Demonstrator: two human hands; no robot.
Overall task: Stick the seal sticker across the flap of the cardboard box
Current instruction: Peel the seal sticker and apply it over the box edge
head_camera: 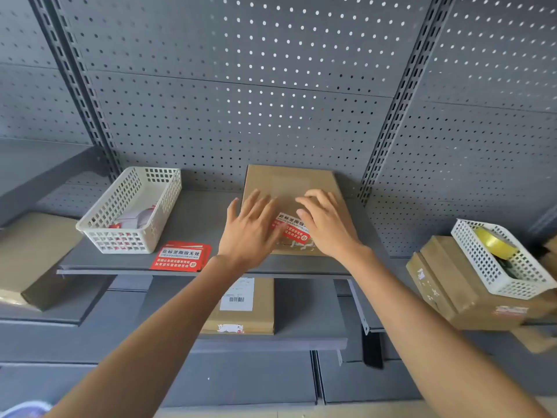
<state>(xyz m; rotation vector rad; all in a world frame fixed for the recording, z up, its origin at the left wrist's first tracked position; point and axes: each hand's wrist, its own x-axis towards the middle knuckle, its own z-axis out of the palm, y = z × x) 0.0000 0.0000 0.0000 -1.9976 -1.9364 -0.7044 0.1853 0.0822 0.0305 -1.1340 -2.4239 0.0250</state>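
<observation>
Hands lie flat and open on the box (289, 188) on the shelf (193, 218): left hand (250, 230), right hand (328, 227). Between them sits the red sticker (291, 229), near the front edge. It looks like the pressing step. Next, rub it down over the flap.

Even, dim light, soft shadows; wide-angle bending at edges, slight motion blur.

Our count of what sits on the grey shelves

We count two hands (253, 227) (327, 224), two white baskets (99, 218) (494, 276), and one stack of red stickers (180, 256). We see one sticker (291, 229) on the cardboard box (289, 182). Further boxes: one lower (262, 309), one left (33, 251), at least one right (446, 285). One yellow tape roll (492, 244).
</observation>
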